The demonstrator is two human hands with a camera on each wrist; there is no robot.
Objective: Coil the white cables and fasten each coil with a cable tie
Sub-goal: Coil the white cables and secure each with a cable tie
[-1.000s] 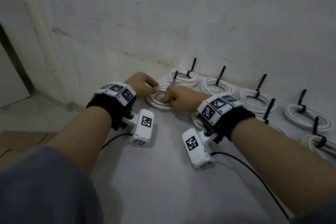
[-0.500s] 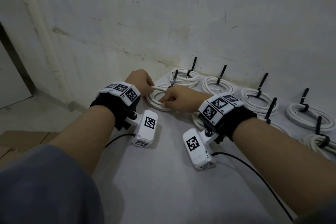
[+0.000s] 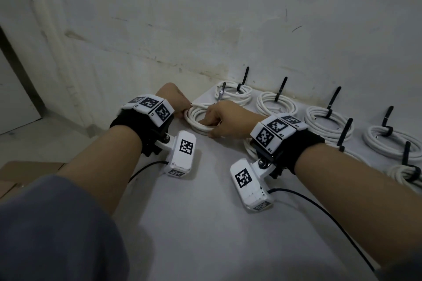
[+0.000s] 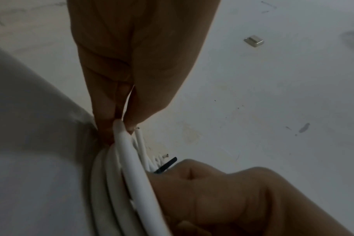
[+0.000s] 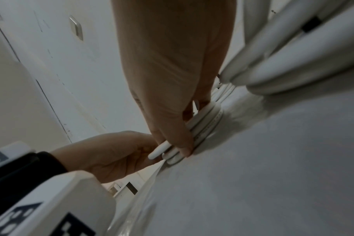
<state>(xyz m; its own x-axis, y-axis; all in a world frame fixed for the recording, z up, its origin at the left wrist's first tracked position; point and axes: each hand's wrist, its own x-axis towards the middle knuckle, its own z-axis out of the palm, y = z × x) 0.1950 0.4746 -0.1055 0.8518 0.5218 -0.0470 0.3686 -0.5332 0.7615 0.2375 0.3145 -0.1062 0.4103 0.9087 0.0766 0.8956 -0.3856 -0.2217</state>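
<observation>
A loose white cable coil (image 3: 196, 118) lies flat at the table's far left corner. My left hand (image 3: 185, 110) pinches its left edge; the left wrist view shows finger and thumb closed on the strands (image 4: 129, 156). My right hand (image 3: 211, 130) grips the coil's right side, fingers curled over several strands (image 5: 204, 123). A black cable tie (image 3: 220, 94) sticks up just behind the right hand, and its tip (image 4: 165, 165) shows past the knuckles. Where the tie meets the coil is hidden.
Several tied white coils with upright black ties lie along the wall (image 3: 233, 93) (image 3: 276, 104) (image 3: 328, 121) and further right (image 3: 392, 141). Another coil (image 3: 249, 147) lies under my right wrist. The grey table (image 3: 205, 230) ends at a left edge; a cardboard box (image 3: 27, 171) sits below.
My left hand has closed in on the coil's left edge and now pinches it. The right hand has stayed on the coil, shifting only slightly.
</observation>
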